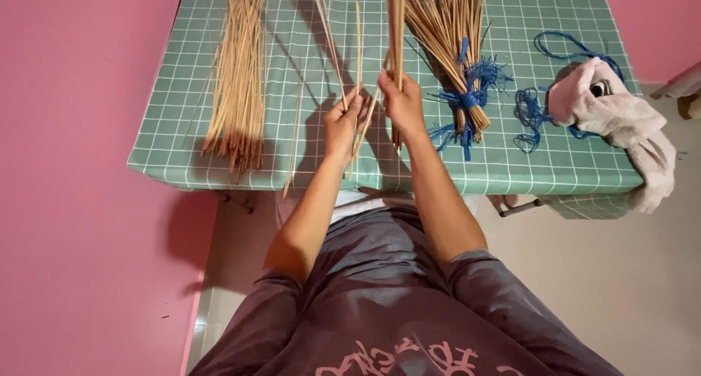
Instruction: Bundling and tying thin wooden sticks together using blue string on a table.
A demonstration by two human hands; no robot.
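My left hand grips a few thin tan sticks that fan upward over the table. My right hand is closed on a tighter bunch of sticks held nearly upright, their lower ends poking out below the fist. The two hands are close together, above the front middle of the green checked table.
A loose pile of sticks lies on the table's left side. A bundle tied with blue string lies to the right, with loose blue string and a pinkish cloth at the right edge. Pink walls border the table.
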